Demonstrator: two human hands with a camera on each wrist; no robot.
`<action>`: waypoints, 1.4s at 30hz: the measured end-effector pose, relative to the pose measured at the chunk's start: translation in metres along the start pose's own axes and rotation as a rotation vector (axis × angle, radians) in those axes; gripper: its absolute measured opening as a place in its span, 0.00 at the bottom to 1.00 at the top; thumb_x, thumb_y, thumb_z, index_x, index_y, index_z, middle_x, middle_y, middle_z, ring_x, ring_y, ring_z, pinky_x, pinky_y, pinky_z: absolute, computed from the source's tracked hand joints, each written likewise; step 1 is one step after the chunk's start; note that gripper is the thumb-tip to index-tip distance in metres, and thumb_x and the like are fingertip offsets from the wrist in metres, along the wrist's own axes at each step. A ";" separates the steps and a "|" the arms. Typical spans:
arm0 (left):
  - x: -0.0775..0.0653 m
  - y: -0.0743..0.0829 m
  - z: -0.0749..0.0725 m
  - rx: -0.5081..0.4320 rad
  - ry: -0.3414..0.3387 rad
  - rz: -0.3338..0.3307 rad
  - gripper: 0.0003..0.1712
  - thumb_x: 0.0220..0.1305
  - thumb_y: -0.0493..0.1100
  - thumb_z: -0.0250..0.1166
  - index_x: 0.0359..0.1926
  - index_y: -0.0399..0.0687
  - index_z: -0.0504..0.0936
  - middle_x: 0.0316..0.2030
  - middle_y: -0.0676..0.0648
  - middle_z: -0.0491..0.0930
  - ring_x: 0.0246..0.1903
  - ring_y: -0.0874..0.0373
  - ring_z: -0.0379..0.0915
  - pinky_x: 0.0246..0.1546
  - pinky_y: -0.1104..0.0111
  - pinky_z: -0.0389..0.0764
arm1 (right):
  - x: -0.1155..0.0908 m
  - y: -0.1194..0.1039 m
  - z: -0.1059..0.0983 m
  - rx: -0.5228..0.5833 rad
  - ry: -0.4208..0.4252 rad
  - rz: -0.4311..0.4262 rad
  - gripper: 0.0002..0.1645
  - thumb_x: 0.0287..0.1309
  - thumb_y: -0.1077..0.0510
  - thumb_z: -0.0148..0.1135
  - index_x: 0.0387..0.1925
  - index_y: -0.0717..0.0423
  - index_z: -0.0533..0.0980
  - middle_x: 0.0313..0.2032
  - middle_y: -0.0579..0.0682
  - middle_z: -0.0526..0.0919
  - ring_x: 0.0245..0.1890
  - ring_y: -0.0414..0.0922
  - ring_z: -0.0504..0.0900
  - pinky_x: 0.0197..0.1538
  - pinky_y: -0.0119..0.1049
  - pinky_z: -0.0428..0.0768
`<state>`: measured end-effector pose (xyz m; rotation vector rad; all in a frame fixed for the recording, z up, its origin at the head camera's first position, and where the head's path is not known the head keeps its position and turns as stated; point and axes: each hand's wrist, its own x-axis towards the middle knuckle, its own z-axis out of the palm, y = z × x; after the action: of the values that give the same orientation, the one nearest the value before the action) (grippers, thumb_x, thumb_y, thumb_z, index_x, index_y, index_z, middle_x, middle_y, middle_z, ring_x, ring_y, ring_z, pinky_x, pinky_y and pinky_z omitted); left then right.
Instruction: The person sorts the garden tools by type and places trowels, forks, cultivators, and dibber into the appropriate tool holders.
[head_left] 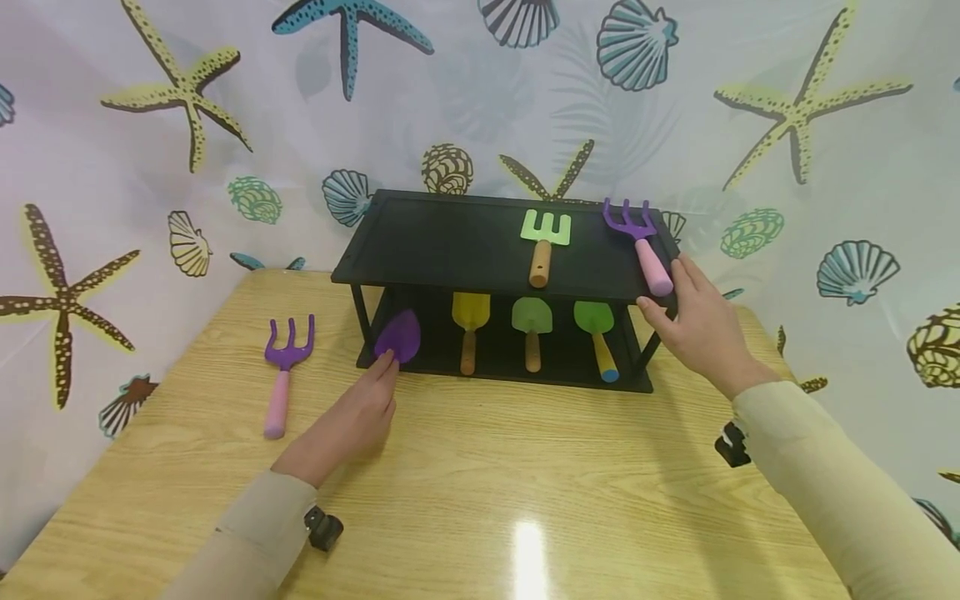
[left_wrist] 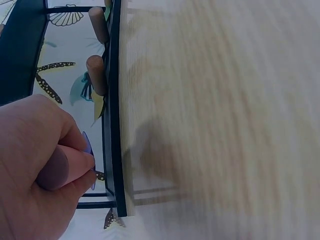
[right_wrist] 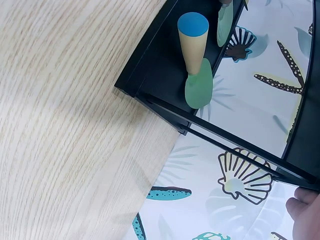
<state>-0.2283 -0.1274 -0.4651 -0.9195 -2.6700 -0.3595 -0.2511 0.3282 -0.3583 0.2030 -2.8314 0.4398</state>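
My left hand [head_left: 360, 417] grips a trowel with a purple blade [head_left: 400, 335] at the left end of the lower shelf. Its pink handle [left_wrist: 70, 167] shows between thumb and fingers in the left wrist view. At the other end, my right hand [head_left: 705, 329] holds the front right corner of the black two-tier rack [head_left: 442, 242], thumb at the front edge and fingers along the side. Close by that hand, a purple hand fork [head_left: 647, 254] with a pink handle lies on the top shelf. A green fork [head_left: 542, 242] with a wooden handle lies left of it.
On the lower shelf lie a yellow trowel [head_left: 470, 321], a pale green trowel [head_left: 532, 325] and a bright green trowel [head_left: 596, 329] with a blue-tipped handle. Another purple fork [head_left: 281, 367] lies on the wooden table [head_left: 480, 500], left of the rack. Behind hangs a seashell-patterned curtain [head_left: 450, 100].
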 end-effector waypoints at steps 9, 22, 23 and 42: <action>0.032 -0.011 0.008 -0.023 -0.047 -0.051 0.25 0.65 0.28 0.55 0.60 0.14 0.67 0.62 0.21 0.67 0.64 0.32 0.67 0.63 0.51 0.75 | -0.001 0.000 0.000 -0.003 -0.002 0.005 0.56 0.68 0.29 0.42 0.76 0.69 0.44 0.76 0.69 0.46 0.74 0.69 0.51 0.71 0.69 0.55; 0.070 -0.015 0.021 -0.199 -0.222 -0.231 0.27 0.67 0.30 0.47 0.64 0.14 0.62 0.67 0.21 0.60 0.65 0.31 0.65 0.62 0.48 0.74 | 0.000 -0.001 -0.001 -0.014 0.008 -0.001 0.57 0.68 0.29 0.44 0.76 0.69 0.45 0.76 0.70 0.47 0.74 0.68 0.52 0.71 0.68 0.57; 0.072 -0.015 0.023 -0.201 -0.229 -0.238 0.27 0.68 0.30 0.47 0.64 0.14 0.61 0.67 0.21 0.60 0.65 0.31 0.65 0.62 0.48 0.74 | 0.000 -0.001 -0.001 -0.013 0.009 -0.001 0.57 0.68 0.29 0.44 0.75 0.69 0.46 0.76 0.70 0.48 0.74 0.68 0.52 0.71 0.67 0.57; 0.081 -0.014 0.042 -0.087 -0.135 -0.225 0.30 0.66 0.31 0.54 0.64 0.13 0.61 0.67 0.19 0.59 0.69 0.29 0.57 0.71 0.48 0.63 | 0.000 0.003 0.002 -0.003 0.013 0.011 0.57 0.67 0.28 0.43 0.76 0.69 0.45 0.76 0.68 0.47 0.75 0.68 0.51 0.73 0.66 0.55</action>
<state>-0.3062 -0.0797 -0.4772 -0.6895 -2.9118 -0.4818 -0.2523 0.3300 -0.3610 0.1840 -2.8216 0.4375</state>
